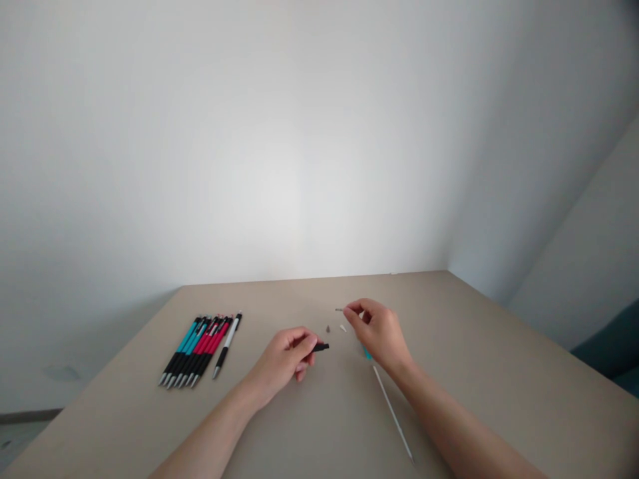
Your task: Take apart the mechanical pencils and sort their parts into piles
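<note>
A row of pens (196,351), teal and red with black grips, is seen on the tabletop (479,346), tips turned toward the near edge. Against the right side of the row a white pen (227,346) with a black grip is laid, almost parallel to it.

Right of the row, past the white pen, the left hand (285,360) is rested on the tabletop with its fingers curled in. A short black piece (321,346) is pinched between its thumb and forefinger, and the free end of the piece is pointed away from the row.

Farther right of the row the right hand (380,334) is held just above the tabletop. A thin pin (339,310) is gripped at its fingertips, the free end turned back toward the row. The other fingers are bent loosely; whether anything more is held in the palm cannot be told.

Between the two hands, so on the same side of the row, two small bits (328,328) are left lying on the tabletop, close together and touching neither hand.

A teal piece (367,353) is partly covered by the heel of the right hand. From it a white rod (394,418) is stretched toward the near edge, alongside the right forearm, well apart from the row.

Behind the tabletop a plain white wall (299,133) is seen.
</note>
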Available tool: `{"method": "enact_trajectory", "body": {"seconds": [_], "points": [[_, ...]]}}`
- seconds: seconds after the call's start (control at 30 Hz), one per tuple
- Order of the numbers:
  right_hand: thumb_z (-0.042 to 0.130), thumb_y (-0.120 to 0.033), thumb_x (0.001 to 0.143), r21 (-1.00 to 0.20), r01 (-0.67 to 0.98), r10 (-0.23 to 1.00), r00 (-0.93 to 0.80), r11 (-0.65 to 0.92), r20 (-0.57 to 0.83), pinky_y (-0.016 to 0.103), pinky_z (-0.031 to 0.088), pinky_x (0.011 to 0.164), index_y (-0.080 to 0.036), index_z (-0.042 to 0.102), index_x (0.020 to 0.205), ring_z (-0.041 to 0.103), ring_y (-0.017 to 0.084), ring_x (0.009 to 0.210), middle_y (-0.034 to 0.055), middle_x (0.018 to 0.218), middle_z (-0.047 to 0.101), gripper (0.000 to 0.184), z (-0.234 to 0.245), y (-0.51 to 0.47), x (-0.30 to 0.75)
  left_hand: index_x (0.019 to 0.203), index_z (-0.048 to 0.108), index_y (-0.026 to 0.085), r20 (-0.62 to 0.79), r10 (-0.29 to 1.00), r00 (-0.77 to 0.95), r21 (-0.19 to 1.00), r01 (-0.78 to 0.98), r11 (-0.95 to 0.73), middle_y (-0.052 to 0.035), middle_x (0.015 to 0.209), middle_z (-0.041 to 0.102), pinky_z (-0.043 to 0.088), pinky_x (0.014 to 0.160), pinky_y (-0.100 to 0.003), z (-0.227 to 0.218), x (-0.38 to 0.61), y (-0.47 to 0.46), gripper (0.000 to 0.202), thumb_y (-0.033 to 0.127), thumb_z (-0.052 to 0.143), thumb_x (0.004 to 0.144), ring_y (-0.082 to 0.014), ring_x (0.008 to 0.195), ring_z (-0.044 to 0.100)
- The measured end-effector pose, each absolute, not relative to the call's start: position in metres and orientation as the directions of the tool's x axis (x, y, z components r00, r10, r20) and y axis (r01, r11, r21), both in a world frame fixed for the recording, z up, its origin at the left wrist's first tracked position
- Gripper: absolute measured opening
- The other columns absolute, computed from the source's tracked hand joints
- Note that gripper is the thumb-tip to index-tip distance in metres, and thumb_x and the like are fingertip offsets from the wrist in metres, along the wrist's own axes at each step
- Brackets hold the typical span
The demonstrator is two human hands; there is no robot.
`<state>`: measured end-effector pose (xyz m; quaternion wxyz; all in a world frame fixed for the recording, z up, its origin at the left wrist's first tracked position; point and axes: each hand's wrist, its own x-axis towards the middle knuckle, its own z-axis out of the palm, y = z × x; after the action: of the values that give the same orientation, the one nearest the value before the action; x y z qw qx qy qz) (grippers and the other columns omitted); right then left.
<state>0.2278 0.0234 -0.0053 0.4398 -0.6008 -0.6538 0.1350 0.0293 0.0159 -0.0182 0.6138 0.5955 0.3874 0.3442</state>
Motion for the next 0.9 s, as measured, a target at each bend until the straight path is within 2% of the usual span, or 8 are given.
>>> {"method": "enact_trajectory", "body": {"seconds": [0.1, 0.2, 0.47, 0.77, 0.9], "points": [[0.057, -0.027, 0.078, -0.650, 0.739, 0.894, 0.155, 0.177, 0.420, 0.025, 0.039, 0.060, -0.020, 0.069, 0.072, 0.056, 0.015, 0.061, 0.0015, 0.071, 0.066, 0.015, -0.011, 0.029, 0.234, 0.083, 0.060, 0.011, -0.083, 0.883, 0.461, 0.997, 0.040, 0.072, 0.0026, 0.059, 0.047, 0.032, 0.042, -0.019, -0.018, 0.029, 0.016, 0.036, 0.046, 0.055, 0.082, -0.0053, 0.045, 0.033], [0.059, -0.024, 0.077, -0.596, 0.784, 0.911, 0.104, 0.173, 0.400, 0.026, 0.041, 0.065, -0.021, 0.069, 0.068, 0.059, 0.016, 0.067, 0.0018, 0.074, 0.067, 0.013, -0.015, 0.032, 0.236, 0.083, 0.060, 0.011, -0.092, 0.882, 0.462, 0.996, 0.038, 0.084, 0.0028, 0.059, 0.047, 0.032, 0.042, -0.019, -0.019, 0.028, 0.017, 0.035, 0.046, 0.056, 0.082, -0.0050, 0.045, 0.033], [0.061, -0.016, 0.076, -0.475, 0.836, 0.915, -0.076, 0.275, 0.395, 0.028, 0.042, 0.079, -0.020, 0.067, 0.064, 0.060, 0.019, 0.084, 0.0037, 0.080, 0.069, 0.014, -0.018, 0.037, 0.233, 0.083, 0.061, 0.011, -0.083, 0.879, 0.469, 0.996, 0.019, 0.084, 0.0023, 0.059, 0.047, 0.032, 0.042, -0.019, -0.026, 0.026, 0.019, 0.034, 0.044, 0.055, 0.083, -0.0053, 0.045, 0.032], [0.062, -0.016, 0.076, -0.471, 0.835, 0.901, -0.063, 0.283, 0.428, 0.030, 0.042, 0.081, -0.018, 0.069, 0.067, 0.057, 0.020, 0.084, 0.0061, 0.079, 0.068, 0.012, -0.018, 0.039, 0.233, 0.082, 0.061, 0.010, -0.103, 0.885, 0.453, 0.993, -0.002, 0.117, 0.0026, 0.058, 0.046, 0.031, 0.041, -0.019, -0.022, 0.027, 0.018, 0.033, 0.043, 0.057, 0.081, -0.0054, 0.046, 0.032], [0.062, -0.016, 0.077, -0.496, 0.805, 0.894, -0.092, 0.326, 0.439, 0.031, 0.042, 0.080, -0.018, 0.069, 0.068, 0.057, 0.020, 0.084, 0.0056, 0.079, 0.066, 0.011, -0.015, 0.035, 0.231, 0.079, 0.060, 0.011, -0.105, 0.914, 0.392, 0.993, -0.015, 0.120, 0.0049, 0.055, 0.041, 0.027, 0.041, -0.019, -0.022, 0.027, 0.019, 0.036, 0.047, 0.057, 0.080, -0.0052, 0.044, 0.029]]}}
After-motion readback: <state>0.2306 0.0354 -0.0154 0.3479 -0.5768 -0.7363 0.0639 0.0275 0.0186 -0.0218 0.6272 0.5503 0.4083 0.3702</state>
